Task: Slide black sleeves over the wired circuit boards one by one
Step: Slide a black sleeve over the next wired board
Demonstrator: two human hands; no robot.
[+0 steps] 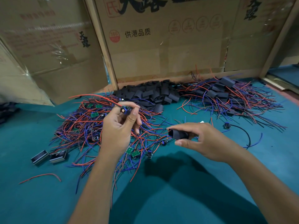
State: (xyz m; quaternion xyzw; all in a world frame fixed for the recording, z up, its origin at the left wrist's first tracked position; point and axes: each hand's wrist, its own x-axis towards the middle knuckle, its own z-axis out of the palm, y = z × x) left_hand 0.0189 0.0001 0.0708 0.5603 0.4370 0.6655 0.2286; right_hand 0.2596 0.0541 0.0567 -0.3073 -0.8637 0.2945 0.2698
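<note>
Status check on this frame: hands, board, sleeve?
Left hand pinches wired board. Right hand holds black sleeve, open end toward board. Apart, nothing between.

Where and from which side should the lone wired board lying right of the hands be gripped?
Probably by the board's two long edges, pinched from above. It lies flat on the green table, apart from the piles, and its black and blue wires trail off to the right, so coming from the left keeps the fingers off them.

Person: two bare forearms, left hand (119, 125) and right hand (205, 141); no sleeves, gloves, rings or watch visible.
</note>
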